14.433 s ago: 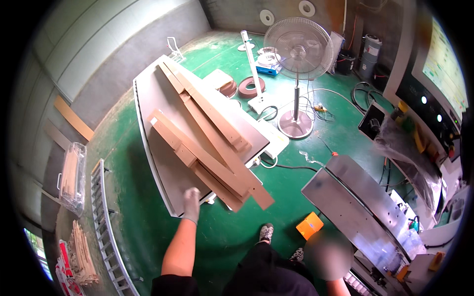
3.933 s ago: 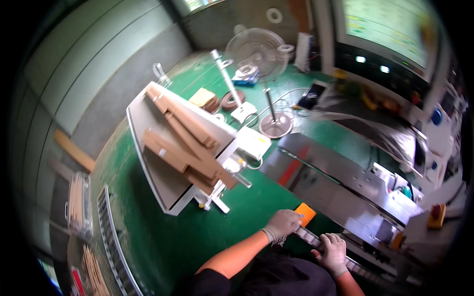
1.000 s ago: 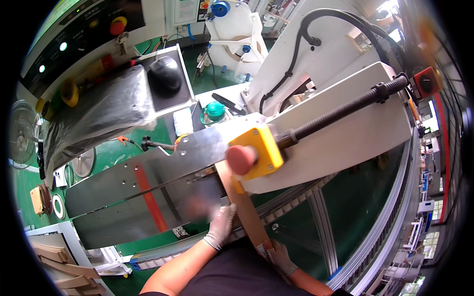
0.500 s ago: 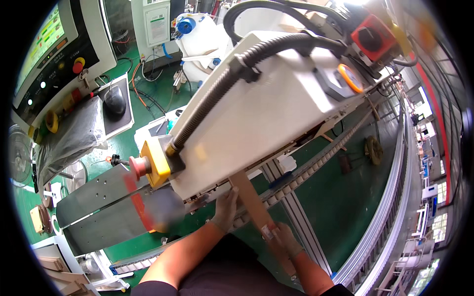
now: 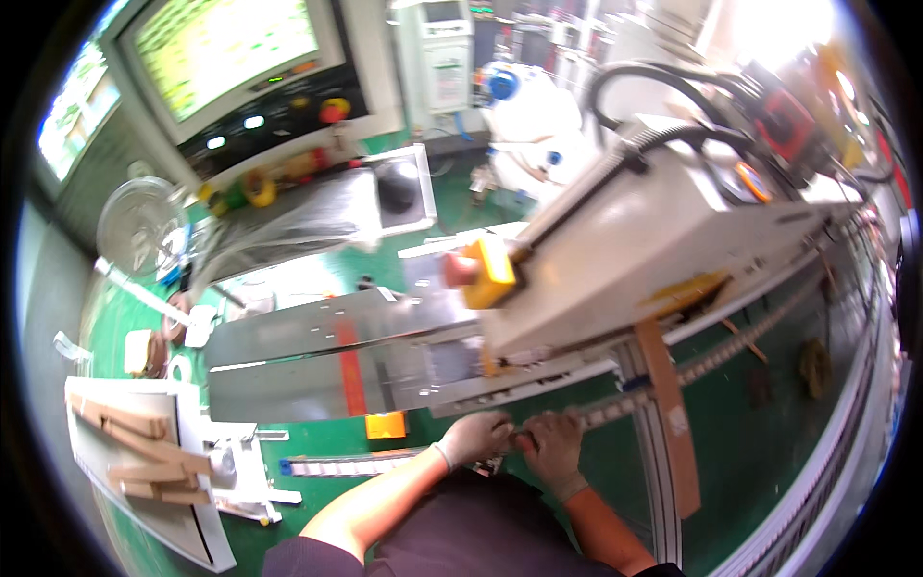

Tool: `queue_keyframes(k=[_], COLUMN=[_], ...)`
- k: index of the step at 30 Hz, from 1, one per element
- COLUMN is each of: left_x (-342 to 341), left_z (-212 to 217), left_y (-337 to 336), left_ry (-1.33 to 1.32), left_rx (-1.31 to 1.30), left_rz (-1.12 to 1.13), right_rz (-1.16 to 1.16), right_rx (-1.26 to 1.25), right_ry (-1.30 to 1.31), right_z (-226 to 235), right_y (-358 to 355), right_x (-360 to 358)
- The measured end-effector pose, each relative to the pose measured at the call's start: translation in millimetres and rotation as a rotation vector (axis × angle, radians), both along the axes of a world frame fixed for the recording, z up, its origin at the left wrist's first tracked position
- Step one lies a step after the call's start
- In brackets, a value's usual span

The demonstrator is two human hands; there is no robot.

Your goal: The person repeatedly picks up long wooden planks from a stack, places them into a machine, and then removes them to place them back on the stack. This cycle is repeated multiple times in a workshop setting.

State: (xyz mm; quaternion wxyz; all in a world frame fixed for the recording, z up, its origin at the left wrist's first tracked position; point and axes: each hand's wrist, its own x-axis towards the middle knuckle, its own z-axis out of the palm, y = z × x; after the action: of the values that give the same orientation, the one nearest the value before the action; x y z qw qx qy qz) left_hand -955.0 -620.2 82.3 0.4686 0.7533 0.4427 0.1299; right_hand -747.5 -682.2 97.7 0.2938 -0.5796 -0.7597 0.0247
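Observation:
Close together in front of my body are my left hand (image 5: 475, 438) and my right hand (image 5: 556, 448), both in pale thin gloves. The fingers of each are curled and nearly meet at a small dark spot. What they grip there, if anything, I cannot make out. To the right of my right hand, a long brown strip (image 5: 665, 409) with a small white label sticks out from under the white machine housing (image 5: 615, 250). Neither hand touches the strip. Beyond my hands runs the machine's grey metal table (image 5: 288, 385), crossed by a red band.
A yellow box with a red emergency button (image 5: 471, 271) juts from the housing. A roller track (image 5: 356, 465) passes near my hands. At left stand a white-edged cart (image 5: 192, 519) with brown strips, a fan (image 5: 144, 226) and a screen console (image 5: 231, 58). Aluminium rails (image 5: 808, 510) curve along the right.
Both hands have let go of the brown strip and come together to its left. The strip now sticks out of the machine unheld. The view has swung left.

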Motion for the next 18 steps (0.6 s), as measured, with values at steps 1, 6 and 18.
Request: queue_keyframes(k=[1,6,18], left_x=[-40.9,-203.9,-496.0], left_z=[-14.5,-5.2,-107.2], left_y=[-17.7,-83.0,-310.0], left_ry=[0.073,0.304,-0.810], left_rx=[0.016,0.160,0.063], left_rz=[0.074,0.341,2.185], right_rz=[0.115,0.325,0.533], right_rx=[-0.017,-0.392,-0.422], right_ry=[-0.042,-0.093,-0.353], right_z=[4.5,3.0,3.4], right_y=[0.8,7.7,-11.3], right_x=[-30.4,-105.9,-301.3])
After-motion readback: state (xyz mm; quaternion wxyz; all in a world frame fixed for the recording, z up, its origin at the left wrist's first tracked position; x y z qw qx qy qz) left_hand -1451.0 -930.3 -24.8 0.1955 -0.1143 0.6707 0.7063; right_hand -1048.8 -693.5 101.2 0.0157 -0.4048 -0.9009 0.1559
